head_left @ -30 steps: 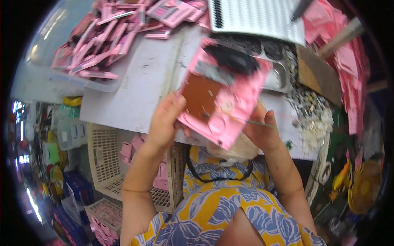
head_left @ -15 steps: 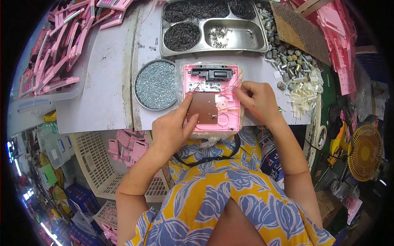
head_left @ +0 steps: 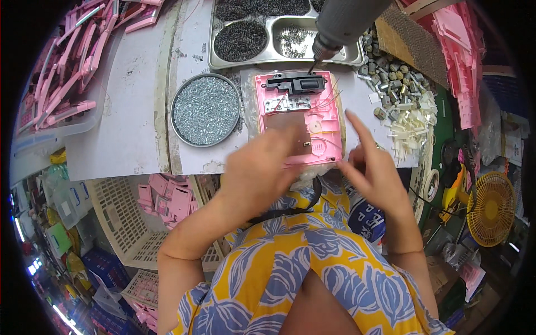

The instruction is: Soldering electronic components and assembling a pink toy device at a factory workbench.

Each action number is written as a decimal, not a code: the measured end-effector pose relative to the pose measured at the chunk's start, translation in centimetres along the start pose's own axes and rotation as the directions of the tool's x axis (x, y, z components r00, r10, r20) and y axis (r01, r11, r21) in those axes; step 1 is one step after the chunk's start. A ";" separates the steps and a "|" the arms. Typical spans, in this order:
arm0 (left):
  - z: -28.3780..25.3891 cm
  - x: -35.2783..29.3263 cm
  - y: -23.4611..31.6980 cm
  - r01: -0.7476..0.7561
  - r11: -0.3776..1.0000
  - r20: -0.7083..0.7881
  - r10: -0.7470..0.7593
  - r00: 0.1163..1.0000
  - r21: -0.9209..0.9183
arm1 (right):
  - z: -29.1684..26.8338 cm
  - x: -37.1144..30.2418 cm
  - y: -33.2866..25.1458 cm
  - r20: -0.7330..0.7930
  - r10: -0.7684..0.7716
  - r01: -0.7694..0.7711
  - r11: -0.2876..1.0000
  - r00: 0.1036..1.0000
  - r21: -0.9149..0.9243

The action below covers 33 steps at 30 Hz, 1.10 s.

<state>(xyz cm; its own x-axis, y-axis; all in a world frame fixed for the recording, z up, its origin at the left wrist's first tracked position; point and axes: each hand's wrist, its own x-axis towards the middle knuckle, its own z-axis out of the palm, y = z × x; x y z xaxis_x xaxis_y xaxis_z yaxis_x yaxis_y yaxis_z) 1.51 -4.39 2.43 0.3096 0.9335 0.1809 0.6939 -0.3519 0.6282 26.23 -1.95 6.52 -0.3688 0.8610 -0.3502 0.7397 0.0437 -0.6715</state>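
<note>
A pink plastic housing [head_left: 330, 146] rests on the table before me. It holds a brown circuit board [head_left: 282, 120], a metal bracket plate [head_left: 286, 104], a black plastic unit [head_left: 301, 84] along its far edge and thin red wires [head_left: 328, 100]. Over the near left part of the housing is my left hand [head_left: 254, 167], its fingers smeared by motion and partly covering the board. At the right edge my right hand [head_left: 371, 173] is open, thumb and forefinger spread, holding nothing. A grey power screwdriver [head_left: 343, 28] hangs above the far edge, its bit close to the black unit.
Left of the housing stands a round dish of screws [head_left: 205, 110]. Behind is a metal tray [head_left: 223, 60] with springs. Small motors [head_left: 393, 78] and white plastic pieces [head_left: 416, 125] lie in heaps at right. Pink parts [head_left: 72, 84] fill a bin at far left.
The power screwdriver has come into view from above. My left hand has moved right and nearer me; my right hand has let the wires go and spread open. The housing appears shifted slightly right.
</note>
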 end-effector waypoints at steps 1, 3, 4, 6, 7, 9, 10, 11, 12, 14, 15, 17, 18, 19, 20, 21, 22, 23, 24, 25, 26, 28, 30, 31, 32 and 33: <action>1.0 0.1 0.8 -0.109 0.993 0.035 0.111 0.993 -0.043 | 0.7 -0.9 -0.1 -0.025 -0.284 0.280 0.955 0.959 -0.094; 2.6 -0.3 0.6 -0.291 0.947 0.141 0.309 0.940 -0.135 | 0.0 -1.6 -0.9 0.199 -0.481 0.466 0.877 0.854 0.120; 3.1 -0.8 0.4 -0.332 0.934 0.115 0.347 0.931 -0.135 | -1.0 -1.6 -1.6 0.322 -0.499 0.432 0.864 0.804 0.259; 3.4 -1.1 0.5 -0.427 0.892 0.059 0.439 0.896 -0.151 | -1.1 -0.6 0.2 0.029 -0.442 0.414 0.859 0.897 0.301; 3.7 -1.2 0.4 -0.442 0.884 0.023 0.450 0.893 -0.153 | -0.8 0.9 0.4 -0.083 -0.512 0.518 0.850 0.855 0.097; 4.0 -1.4 0.4 -0.466 0.871 -0.051 0.464 0.884 -0.152 | 1.6 2.5 2.0 -0.072 -0.644 0.641 0.765 0.762 -0.065; 3.8 -1.5 0.2 -0.450 0.880 -0.045 0.449 0.892 -0.151 | 2.7 2.9 2.8 -0.053 -0.705 0.693 0.707 0.708 -0.141; 3.3 -1.7 0.1 -0.434 0.888 -0.039 0.433 0.900 -0.150 | 3.4 2.9 3.2 -0.087 -0.694 0.680 0.719 0.715 -0.145; 2.9 -2.0 -0.2 -0.416 0.897 -0.033 0.416 0.909 -0.150 | 3.9 3.0 3.6 -0.104 -0.699 0.683 0.714 0.707 -0.153; 2.2 -3.0 -1.1 -0.303 0.946 -0.060 0.298 0.953 -0.118 | 4.4 3.0 4.2 -0.138 -0.708 0.687 0.706 0.692 -0.172; 2.0 -3.4 -1.5 -0.248 0.963 -0.079 0.240 0.967 -0.103 | 4.5 3.0 4.1 -0.118 -0.696 0.667 0.714 0.708 -0.213; 1.9 -3.7 -2.0 -0.102 0.986 -0.108 0.088 0.990 -0.129 | 4.5 2.8 3.9 -0.084 -0.666 0.620 0.727 0.741 -0.297; 1.9 -3.8 -2.2 -0.024 0.989 -0.124 0.006 0.992 -0.143 | 4.6 2.7 3.5 -0.062 -0.653 0.604 0.729 0.755 -0.323; 1.9 -3.9 -2.2 0.021 0.984 -0.116 -0.042 0.992 -0.175 | 4.5 2.6 2.9 -0.041 -0.639 0.588 0.730 0.768 -0.349; 1.7 -3.9 -2.2 0.066 0.976 -0.108 -0.090 0.990 -0.206 | 4.4 2.4 2.3 -0.021 -0.623 0.572 0.729 0.782 -0.376; 1.6 -3.9 -2.2 0.109 0.965 -0.099 -0.136 0.986 -0.238 | 4.1 2.4 1.7 0.000 -0.598 0.556 0.746 0.802 -0.368; 1.6 -4.0 -2.3 0.137 0.947 -0.098 -0.171 0.980 -0.289 | 3.8 2.3 1.1 0.021 -0.572 0.540 0.761 0.820 -0.360; 1.6 -4.1 -2.4 0.164 0.926 -0.095 -0.207 0.974 -0.339 | 3.7 2.3 0.7 0.044 -0.546 0.524 0.775 0.837 -0.353; 1.4 -4.3 -2.5 0.192 0.904 -0.088 -0.242 0.966 -0.383 | 4.0 2.2 0.3 0.003 -0.597 0.567 0.761 0.803 -0.317; 1.4 -4.6 -2.8 0.172 0.921 -0.129 -0.229 0.965 -0.349 | 4.6 2.1 -0.4 -0.040 -0.643 0.609 0.741 0.765 -0.281; 1.6 -5.3 -3.2 0.154 0.937 -0.170 -0.215 0.962 -0.312 | 5.2 2.1 -1.2 -0.083 -0.686 0.652 0.717 0.723 -0.246; 2.1 -6.5 -3.7 0.126 0.968 -0.167 -0.164 0.972 -0.215 | 7.6 2.4 -1.8 -0.173 -0.692 0.636 0.716 0.701 -0.289; 2.5 -8.2 -3.0 0.103 0.991 -0.088 -0.111 0.990 -0.085 | 9.4 3.1 -1.6 -0.215 -0.655 0.580 0.748 0.725 -0.324; 2.5 -8.7 -2.4 0.111 0.994 -0.024 -0.111 0.994 -0.004 | 9.7 3.3 -2.0 -0.243 -0.653 0.562 0.748 0.717 -0.352; 2.9 -9.3 -2.2 0.108 0.994 0.027 -0.107 0.994 -0.030 | 10.0 3.5 -2.1 -0.236 -0.645 0.559 0.756 0.727 -0.341; 3.4 -9.7 -2.0 0.103 0.993 0.076 -0.099 0.992 -0.058 | 10.1 3.6 -2.1 -0.229 -0.636 0.554 0.762 0.737 -0.334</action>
<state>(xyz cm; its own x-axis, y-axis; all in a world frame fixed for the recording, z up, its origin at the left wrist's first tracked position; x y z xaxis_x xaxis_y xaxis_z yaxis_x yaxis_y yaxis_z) -0.68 -12.97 -3.10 0.2883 0.9557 0.0596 0.6833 -0.2489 0.6864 17.66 -4.04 0.04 -0.6132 0.7226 0.3192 0.5474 0.6800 -0.4877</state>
